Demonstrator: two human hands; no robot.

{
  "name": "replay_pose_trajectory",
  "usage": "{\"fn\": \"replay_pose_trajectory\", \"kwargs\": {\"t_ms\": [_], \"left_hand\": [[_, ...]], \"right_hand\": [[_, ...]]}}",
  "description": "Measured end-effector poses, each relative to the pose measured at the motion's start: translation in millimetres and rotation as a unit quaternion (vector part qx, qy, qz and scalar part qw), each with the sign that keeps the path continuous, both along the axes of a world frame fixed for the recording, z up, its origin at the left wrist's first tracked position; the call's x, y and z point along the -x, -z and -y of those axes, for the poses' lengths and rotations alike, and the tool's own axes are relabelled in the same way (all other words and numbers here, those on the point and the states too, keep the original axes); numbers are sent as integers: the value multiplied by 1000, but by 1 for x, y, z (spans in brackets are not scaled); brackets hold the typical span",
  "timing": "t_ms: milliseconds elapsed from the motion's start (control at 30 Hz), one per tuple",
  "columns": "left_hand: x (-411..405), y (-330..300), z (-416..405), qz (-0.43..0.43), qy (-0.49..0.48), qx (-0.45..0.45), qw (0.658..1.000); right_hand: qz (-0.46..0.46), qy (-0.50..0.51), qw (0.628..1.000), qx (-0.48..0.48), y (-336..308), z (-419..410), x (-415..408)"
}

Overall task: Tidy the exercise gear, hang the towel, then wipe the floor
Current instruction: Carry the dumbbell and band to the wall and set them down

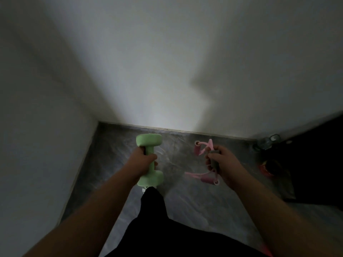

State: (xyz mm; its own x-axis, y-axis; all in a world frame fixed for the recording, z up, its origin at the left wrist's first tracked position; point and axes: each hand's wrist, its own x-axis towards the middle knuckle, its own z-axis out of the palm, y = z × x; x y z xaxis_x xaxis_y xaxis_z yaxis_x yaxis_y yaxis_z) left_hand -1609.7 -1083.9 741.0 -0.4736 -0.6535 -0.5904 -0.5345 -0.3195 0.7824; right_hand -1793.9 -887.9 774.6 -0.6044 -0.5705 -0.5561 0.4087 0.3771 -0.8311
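Left hand (143, 160): fingers wrapped round the bar of the green dumbbell (150, 160), heads above and below the fist
Right hand (223, 164): fingers closed on the pink resistance band (206, 164), loops dangling over the grey floor (185, 201)

Both forearms are showing bare from the frame's lower corners up to the wrists; no sleeve, watch or band is appearing on either. The left hand (143, 160) and right hand (225, 162) are wearing no gloves or rings that can be made out. Black clothing (167, 236) is covering the torso and a leg (152, 203). Dim light and blur are hiding finer detail.
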Motion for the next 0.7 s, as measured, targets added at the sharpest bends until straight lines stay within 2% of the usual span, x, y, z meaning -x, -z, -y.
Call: {"fn": "replay_pose_trajectory", "kwargs": {"t_ms": [200,367,467,567,700], "left_hand": [[76,63,123,88,69,-15,994],[125,145,171,142,140,13,980],[145,220,183,161,179,13,970],[164,322,187,175,210,19,962],[192,468,195,185,235,30,954]], "right_hand": [[48,87,994,-40,80,112,58],[71,91,992,-54,168,163,105],[84,74,992,-61,246,175,132],[69,19,994,-83,352,181,156],[6,-76,989,-127,501,190,182]]}}
